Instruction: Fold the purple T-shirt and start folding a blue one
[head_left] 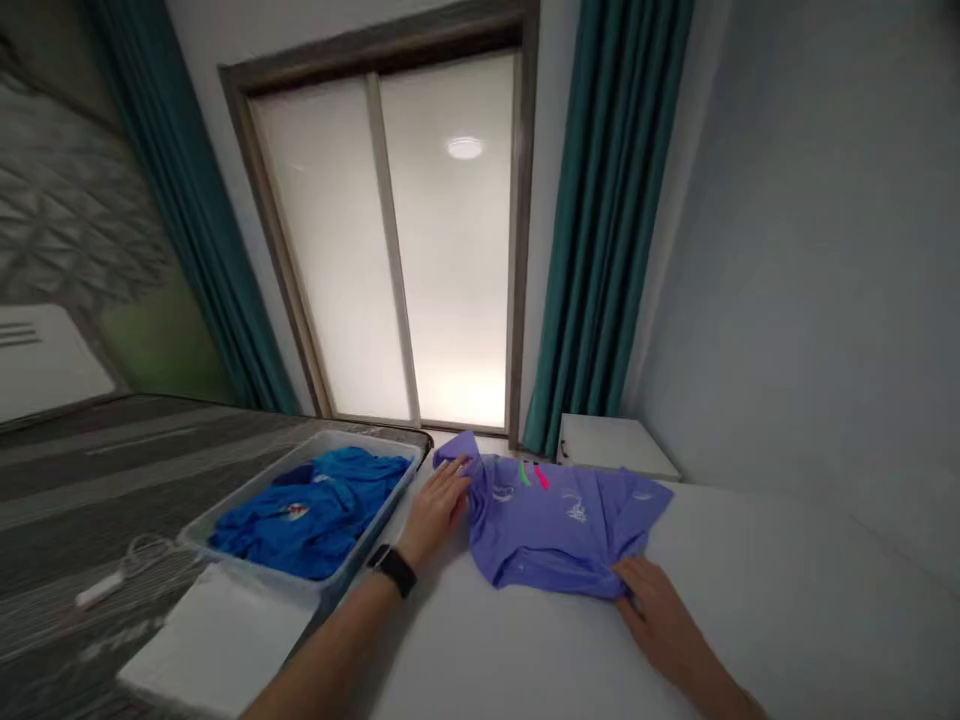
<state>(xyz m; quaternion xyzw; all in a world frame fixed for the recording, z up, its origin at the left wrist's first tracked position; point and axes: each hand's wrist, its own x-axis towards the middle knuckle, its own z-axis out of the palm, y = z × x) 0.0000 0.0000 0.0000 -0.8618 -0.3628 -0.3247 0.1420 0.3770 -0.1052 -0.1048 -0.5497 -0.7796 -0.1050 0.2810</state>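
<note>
A purple T-shirt (559,525) with small printed marks lies partly folded on a white table (787,620). My left hand (439,505), a black watch on its wrist, rests flat with fingers stretched out on the shirt's left sleeve. My right hand (652,600) presses on the shirt's near right edge, its fingers curled onto the fabric. To the left, a clear plastic bin (247,515) holds crumpled blue clothing (319,510).
A bed with a grey striped cover (90,480) lies to the left, a white cable (112,580) on it. A small white cabinet (611,445) stands behind the table. Frosted sliding doors (397,250) and teal curtains (607,220) fill the back wall.
</note>
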